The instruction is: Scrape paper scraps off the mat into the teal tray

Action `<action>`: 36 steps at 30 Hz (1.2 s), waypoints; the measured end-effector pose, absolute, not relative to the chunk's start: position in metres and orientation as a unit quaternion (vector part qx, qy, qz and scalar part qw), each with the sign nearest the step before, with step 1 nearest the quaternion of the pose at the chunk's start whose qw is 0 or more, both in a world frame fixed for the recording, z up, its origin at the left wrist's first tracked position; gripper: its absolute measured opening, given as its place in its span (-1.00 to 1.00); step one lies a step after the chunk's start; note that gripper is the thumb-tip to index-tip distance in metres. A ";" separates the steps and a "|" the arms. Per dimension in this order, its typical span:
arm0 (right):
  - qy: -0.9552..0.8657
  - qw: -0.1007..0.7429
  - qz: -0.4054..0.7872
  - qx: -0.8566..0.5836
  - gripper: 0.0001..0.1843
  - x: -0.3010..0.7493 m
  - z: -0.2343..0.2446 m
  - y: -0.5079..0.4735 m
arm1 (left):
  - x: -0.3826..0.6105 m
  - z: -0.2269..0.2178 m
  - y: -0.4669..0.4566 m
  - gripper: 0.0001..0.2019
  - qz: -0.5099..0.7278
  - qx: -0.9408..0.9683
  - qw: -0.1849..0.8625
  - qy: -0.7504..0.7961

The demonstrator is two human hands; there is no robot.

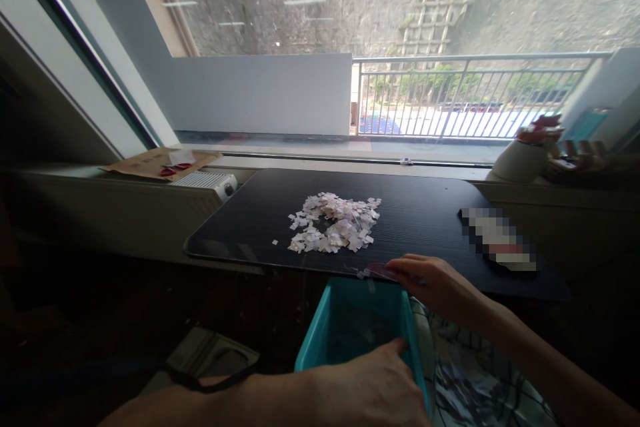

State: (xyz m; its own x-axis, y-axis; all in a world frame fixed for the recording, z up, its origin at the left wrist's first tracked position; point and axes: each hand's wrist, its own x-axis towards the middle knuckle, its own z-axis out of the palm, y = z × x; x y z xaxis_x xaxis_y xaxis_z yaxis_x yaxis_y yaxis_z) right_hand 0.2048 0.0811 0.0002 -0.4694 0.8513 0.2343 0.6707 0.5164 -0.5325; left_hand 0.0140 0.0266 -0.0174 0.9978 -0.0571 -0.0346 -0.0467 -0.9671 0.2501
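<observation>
1. Paper scraps [345, 235]: on the desk [235, 220] beyond the turquoise bin [314, 343], past both hands.
2. Right hand [431, 277]: pinching a pinkish flat piece [380, 271] by the bin's far rim.
3. Left hand [385, 377]: at the bin's right wall; I cannot tell its grip.

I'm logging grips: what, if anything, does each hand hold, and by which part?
Right hand: a thin pinkish piece, by its right end. Left hand: at the turquoise bin, grip unclear.
</observation>
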 end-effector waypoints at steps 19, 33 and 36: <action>-0.834 0.246 0.184 -0.458 -0.71 0.200 0.002 0.081 | 0.006 0.023 0.023 -0.92 -0.044 0.989 0.138 -0.008; -0.781 0.233 0.244 -0.526 -0.74 0.217 -0.002 0.077 | 0.006 0.005 0.023 -0.84 -0.030 0.991 0.132 -0.006; -0.777 0.246 0.237 -0.529 -0.73 0.216 -0.002 0.076 | 0.003 0.004 0.023 -0.85 -0.002 0.990 0.138 -0.014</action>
State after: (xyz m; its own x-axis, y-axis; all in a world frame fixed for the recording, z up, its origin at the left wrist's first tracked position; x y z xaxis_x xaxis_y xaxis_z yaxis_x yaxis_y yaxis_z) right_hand 0.2159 0.0765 -0.0023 -0.3201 0.9383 0.1309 0.7048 0.3282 -0.6289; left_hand 0.0028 0.0232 0.0039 0.9996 -0.0284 0.0000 -0.0273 -0.9616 0.2732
